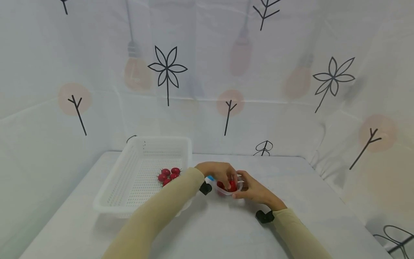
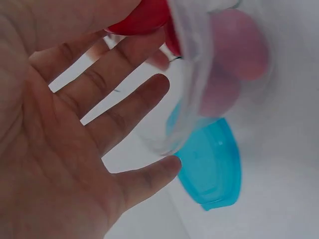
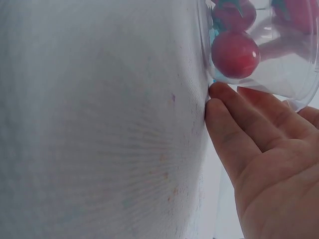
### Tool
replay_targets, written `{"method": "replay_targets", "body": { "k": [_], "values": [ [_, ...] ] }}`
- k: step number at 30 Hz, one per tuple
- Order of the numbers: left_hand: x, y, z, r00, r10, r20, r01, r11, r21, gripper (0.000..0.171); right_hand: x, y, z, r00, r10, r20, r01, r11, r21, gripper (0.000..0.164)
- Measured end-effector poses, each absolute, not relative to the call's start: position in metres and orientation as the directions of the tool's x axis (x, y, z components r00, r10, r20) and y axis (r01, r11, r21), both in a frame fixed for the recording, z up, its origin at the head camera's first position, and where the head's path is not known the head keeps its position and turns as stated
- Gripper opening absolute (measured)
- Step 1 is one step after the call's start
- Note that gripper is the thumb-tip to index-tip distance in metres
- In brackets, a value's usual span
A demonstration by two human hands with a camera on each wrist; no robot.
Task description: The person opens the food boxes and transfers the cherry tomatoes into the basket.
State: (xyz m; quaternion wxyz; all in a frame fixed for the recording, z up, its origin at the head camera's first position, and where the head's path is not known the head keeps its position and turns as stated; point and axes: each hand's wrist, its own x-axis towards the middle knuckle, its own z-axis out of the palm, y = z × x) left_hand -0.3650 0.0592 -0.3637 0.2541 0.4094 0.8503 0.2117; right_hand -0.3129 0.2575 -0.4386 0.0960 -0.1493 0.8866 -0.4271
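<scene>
A clear plastic container [image 1: 225,192] stands on the white table in the head view, with several red cherry tomatoes [image 3: 236,55] inside. My left hand [image 1: 221,171] reaches over it from the left. Its thumb and forefinger pinch a cherry tomato [image 2: 144,19] at the container's mouth, while the other fingers spread loosely. From the right side my right hand [image 1: 255,189] holds the container, thumb at the near wall and fingers round the far side. In the right wrist view, fingertips lie low against the wall, close to the tabletop.
A white perforated basket [image 1: 111,187] sits at the left, holding more cherry tomatoes [image 1: 165,172]; the left sleeve hides its near right corner. Behind the container lies a blue lid [image 2: 212,167]. A patterned cloth [image 1: 200,122] hangs beyond the table's back edge.
</scene>
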Motion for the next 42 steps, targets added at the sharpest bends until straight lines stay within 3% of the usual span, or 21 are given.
{"method": "replay_targets", "body": {
  "k": [7, 16, 26, 42],
  "values": [
    [-0.365, 0.048, -0.350, -0.558, 0.809, -0.186, 0.587, 0.543, 0.601, 0.019, -0.314, 0.257, -0.439, -0.936, -0.348, -0.054, -0.169, 0.578, -0.798, 0.090],
    [-0.362, 0.027, -0.329, -0.629, 0.777, -0.026, 0.584, 0.494, 0.644, 0.024, -0.315, 0.255, -0.439, -0.932, -0.358, -0.052, -0.174, 0.571, -0.802, 0.096],
    [-0.354, 0.007, -0.318, -0.632, 0.772, 0.072, 0.599, 0.427, 0.677, 0.026, -0.315, 0.253, -0.438, -0.935, -0.350, -0.049, -0.175, 0.579, -0.796, 0.096],
    [-0.347, -0.051, -0.308, -0.690, 0.716, 0.103, 0.594, 0.479, 0.646, 0.027, -0.314, 0.254, -0.440, -0.947, -0.315, -0.062, -0.149, 0.602, -0.785, 0.095]
  ]
}}
